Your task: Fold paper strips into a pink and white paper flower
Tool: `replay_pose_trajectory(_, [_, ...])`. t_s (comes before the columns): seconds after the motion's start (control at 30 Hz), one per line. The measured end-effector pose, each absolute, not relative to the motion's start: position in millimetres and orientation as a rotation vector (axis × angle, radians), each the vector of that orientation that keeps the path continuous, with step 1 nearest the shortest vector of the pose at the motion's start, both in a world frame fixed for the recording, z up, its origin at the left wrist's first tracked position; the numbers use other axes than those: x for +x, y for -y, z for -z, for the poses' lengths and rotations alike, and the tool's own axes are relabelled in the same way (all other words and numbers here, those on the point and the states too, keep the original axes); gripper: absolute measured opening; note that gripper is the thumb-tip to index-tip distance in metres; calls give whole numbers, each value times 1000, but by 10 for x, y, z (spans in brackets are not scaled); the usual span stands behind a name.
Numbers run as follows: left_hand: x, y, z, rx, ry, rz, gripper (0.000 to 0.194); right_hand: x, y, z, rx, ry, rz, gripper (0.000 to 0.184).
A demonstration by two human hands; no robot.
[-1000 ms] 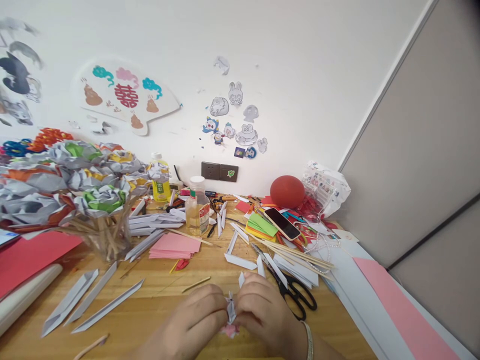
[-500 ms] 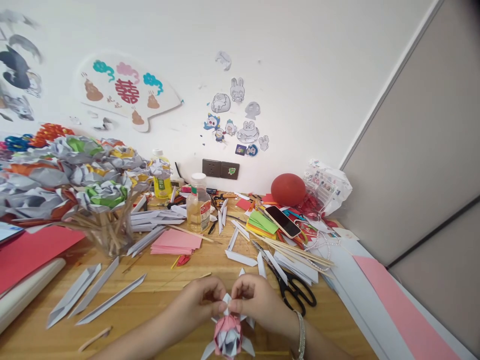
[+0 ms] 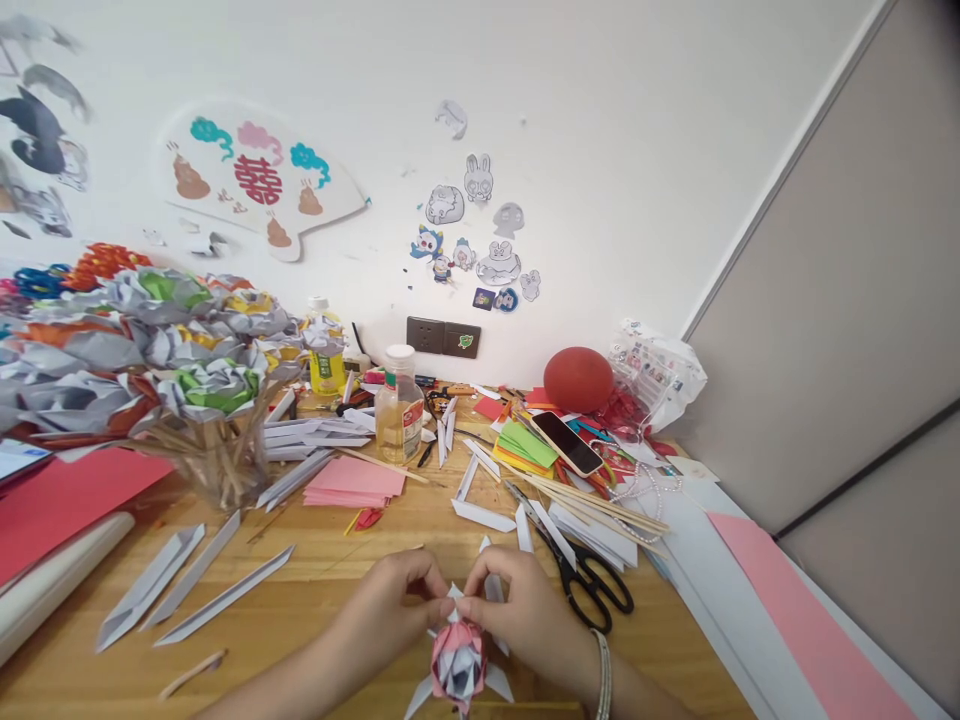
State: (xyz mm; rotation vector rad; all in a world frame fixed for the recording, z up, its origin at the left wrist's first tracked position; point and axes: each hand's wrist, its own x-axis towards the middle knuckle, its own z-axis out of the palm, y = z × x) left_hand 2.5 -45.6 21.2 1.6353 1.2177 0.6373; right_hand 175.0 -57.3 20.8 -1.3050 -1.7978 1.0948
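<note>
- Pink-and-white round folded-paper flower (image 3: 458, 665) had come into fuller view.
- Left hand (image 3: 403, 596) and right hand (image 3: 513, 602) pinched its white pointed petal (image 3: 455, 591), probably to steady it.

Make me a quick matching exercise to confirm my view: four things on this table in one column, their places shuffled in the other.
1. pink-and-white folded paper flower
2. black-handled metal scissors
3. red, rounded, balloon-like object
4. dark-screened, rectangular phone

A. just right of the right hand
B. beside the bright green paper sheets
C. at the fingertips of the left hand and right hand
D. beside the printed white plastic bag

Pairs: 1-C, 2-A, 3-D, 4-B
</note>
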Motion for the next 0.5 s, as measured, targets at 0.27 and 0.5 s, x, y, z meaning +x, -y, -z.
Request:
replay_pose_trajectory(0.27, [38,530,-300,2034,-1315,-644,12,1757,500,-145,-1264,1688,-1286,12])
replay_pose_trajectory(0.5, [-15,457,-270,2062,-1224,-548,10,1742,556,-209,-1334,1783,-1006,11])
